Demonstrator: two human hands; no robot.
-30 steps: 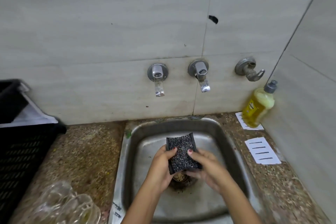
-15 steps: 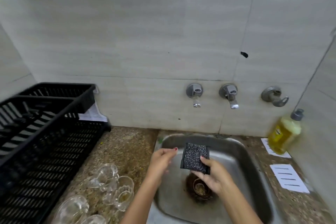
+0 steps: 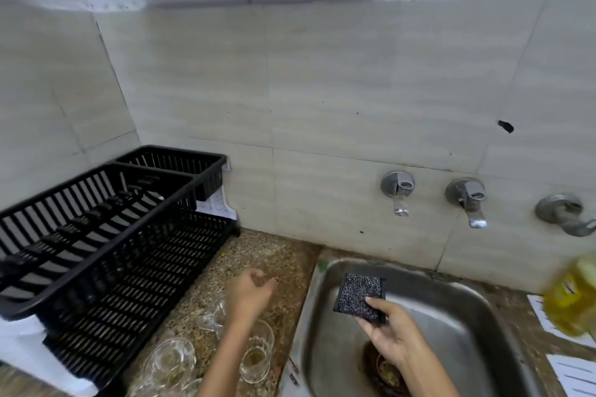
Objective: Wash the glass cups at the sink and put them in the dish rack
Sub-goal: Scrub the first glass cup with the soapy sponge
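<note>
Several clear glass cups lie on the speckled counter left of the steel sink. My left hand hovers over the cups with loosely curled fingers and holds nothing. Over the sink basin my right hand pinches a dark speckled scrub sponge by its lower edge. A black slatted dish rack stands at the left on a white drip tray; no cup is in it.
Two taps and a third wall fitting stick out of the tiled wall above the sink. A blurred yellow soap bottle stands at the right edge, with white paper slips beside it. The sink drain looks rusty.
My left hand let go of the sponge and moved left from the sink to above the cups. The right hand keeps the sponge. The view swung left and up.
</note>
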